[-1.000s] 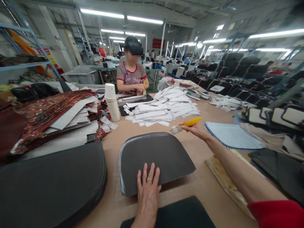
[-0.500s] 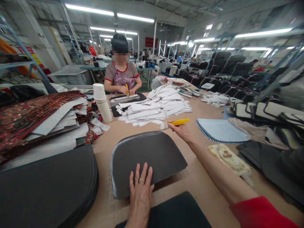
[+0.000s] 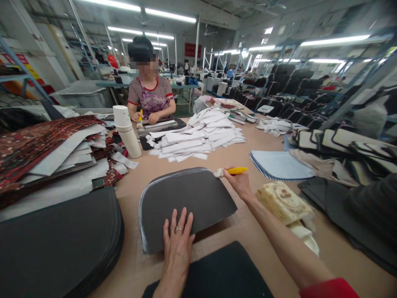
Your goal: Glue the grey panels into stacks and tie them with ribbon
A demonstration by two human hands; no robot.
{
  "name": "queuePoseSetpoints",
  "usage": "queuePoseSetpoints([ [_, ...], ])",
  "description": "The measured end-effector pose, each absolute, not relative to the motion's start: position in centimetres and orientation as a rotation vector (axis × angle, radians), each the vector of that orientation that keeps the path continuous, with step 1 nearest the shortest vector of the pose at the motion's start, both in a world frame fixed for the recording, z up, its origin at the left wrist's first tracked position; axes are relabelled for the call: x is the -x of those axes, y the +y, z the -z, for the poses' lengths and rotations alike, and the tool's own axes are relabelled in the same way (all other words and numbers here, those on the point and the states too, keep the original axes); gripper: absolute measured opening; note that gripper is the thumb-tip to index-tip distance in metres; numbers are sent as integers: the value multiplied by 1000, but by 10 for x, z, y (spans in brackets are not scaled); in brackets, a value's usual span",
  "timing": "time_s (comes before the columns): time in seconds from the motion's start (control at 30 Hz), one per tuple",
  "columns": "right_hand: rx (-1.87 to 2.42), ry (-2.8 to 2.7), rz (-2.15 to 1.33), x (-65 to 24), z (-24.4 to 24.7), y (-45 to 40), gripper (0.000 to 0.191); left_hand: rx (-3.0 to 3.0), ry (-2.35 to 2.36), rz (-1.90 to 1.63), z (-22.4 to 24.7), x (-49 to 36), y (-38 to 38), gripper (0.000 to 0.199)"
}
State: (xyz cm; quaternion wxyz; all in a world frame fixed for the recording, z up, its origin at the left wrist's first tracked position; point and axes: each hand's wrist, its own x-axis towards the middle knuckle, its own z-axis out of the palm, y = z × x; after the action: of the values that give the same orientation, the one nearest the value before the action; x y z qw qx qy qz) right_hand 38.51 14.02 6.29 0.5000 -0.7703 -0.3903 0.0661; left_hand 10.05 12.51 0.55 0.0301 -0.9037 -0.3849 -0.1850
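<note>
Head view: the brush (image 3: pixel 237 170) has moved in to the far right edge of the panel (image 3: pixel 186 203); our right hand (image 3: pixel 240 184) pinches its handle. Our left hand (image 3: pixel 178 248), fingers spread, rests on the panel at the table's (image 3: pixel 232 157) near side. White coats the left and far edges; the right looks bare. Long axis: left-right, right end farther; curve faces far.

- Counter (image 3: pixel 128 180): flat brown surface.
- Near left: stack of dark panels (image 3: pixel 56 240).
- Centre: grey panel (image 3: pixel 189 198), pale-edged; nearer, blackish panel (image 3: pixel 225 271).
- Far left: patterned fabric pile (image 3: pixel 40 136); stacked white cups (image 3: pixel 128 136).
- Far centre: heaped white strips (image 3: pixel 201 134).
- Right: blue-white cloth (image 3: pixel 279 164); cream block (image 3: pixel 281 203); dark sheets (image 3: pixel 347 219).
</note>
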Motion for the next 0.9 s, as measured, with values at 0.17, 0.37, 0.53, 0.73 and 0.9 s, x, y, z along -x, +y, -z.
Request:
queuePoseSetpoints([
  [0.17, 1929, -871, -87, -375, -63, 109, 29, 2803, -1225, 605, -2, -102, 128, 48],
  [0.37, 2006, -891, -59, -360, -66, 68, 30, 2826, -1219, 531, -9, -103, 127, 48],
  [0.53, 1947, -916, -20, -344, -66, 33, 32, 2886, -1220, 500, -9, -101, 129, 48],
  [0.73, 1903, -895, 52, -325, -67, -10, 32, 3022, -1320, 453, -26, -106, 124, 46],
  [0.9, 1953, -650, 39, -313, -84, -36, 41, 3243, -1541, 788, -61, -77, 143, 43],
])
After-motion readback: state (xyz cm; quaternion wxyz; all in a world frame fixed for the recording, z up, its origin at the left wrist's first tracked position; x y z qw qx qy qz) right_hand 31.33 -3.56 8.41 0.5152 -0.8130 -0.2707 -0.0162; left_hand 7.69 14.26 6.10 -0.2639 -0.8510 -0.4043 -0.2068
